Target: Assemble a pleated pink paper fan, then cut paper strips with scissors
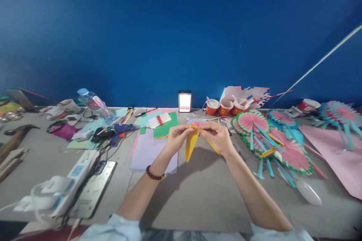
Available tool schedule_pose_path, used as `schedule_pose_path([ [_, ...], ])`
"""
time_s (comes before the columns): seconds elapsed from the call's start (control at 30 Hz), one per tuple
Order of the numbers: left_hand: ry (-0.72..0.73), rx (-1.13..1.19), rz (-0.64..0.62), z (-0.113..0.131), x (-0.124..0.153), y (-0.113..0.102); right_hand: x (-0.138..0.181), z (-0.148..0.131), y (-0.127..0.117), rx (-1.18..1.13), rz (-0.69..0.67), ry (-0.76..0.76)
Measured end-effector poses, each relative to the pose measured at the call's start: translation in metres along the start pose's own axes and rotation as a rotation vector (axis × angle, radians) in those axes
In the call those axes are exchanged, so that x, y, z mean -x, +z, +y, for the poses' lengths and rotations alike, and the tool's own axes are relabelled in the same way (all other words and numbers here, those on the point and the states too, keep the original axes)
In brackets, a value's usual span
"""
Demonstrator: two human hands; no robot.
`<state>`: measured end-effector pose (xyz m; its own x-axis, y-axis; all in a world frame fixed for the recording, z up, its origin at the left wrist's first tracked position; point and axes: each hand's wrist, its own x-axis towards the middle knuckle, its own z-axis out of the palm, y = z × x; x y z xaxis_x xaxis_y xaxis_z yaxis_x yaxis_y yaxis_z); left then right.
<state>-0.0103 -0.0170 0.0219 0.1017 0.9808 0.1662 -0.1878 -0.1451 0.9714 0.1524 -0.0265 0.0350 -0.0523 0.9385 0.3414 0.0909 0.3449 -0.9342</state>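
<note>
Between my two hands is a strip of yellow paper [191,147], raised above the table with its long end hanging down. My left hand [181,137] pinches it from the left, thumb and fingers pressed together. From the right, my right hand [216,135] pinches the same paper close to the other thumb, and a second yellow end slants down beneath it. Just behind the fingertips shows a pleated pink and light blue paper piece [197,122]; whether it is joined to the yellow paper I cannot tell.
Pleated paper fans [253,122] with blue strips lie at right, beside a white spoon [309,192] and pink paper [333,154]. Red cups [225,107] stand behind. At left are coloured sheets [154,154], a blue glue gun [121,131], a bottle [96,104], a phone [94,190] and a power strip [76,177].
</note>
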Motion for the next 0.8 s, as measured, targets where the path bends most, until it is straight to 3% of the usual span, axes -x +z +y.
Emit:
schedule_pose_path([
  [0.17, 0.049, -0.02, 0.008, 0.002, 0.002, -0.001, 0.004, -0.009, -0.002, 0.108, -0.023, -0.176],
  [0.4, 0.076, -0.034, -0.009, 0.004, 0.003, -0.002, 0.007, -0.02, -0.002, 0.246, -0.018, -0.287],
  [0.6, 0.063, -0.091, -0.002, -0.001, 0.003, -0.003, 0.006, -0.017, 0.001, 0.214, -0.026, -0.191],
  [0.8, 0.07, -0.253, -0.09, 0.003, 0.004, -0.001, 0.003, -0.009, 0.001, 0.188, -0.029, -0.099],
])
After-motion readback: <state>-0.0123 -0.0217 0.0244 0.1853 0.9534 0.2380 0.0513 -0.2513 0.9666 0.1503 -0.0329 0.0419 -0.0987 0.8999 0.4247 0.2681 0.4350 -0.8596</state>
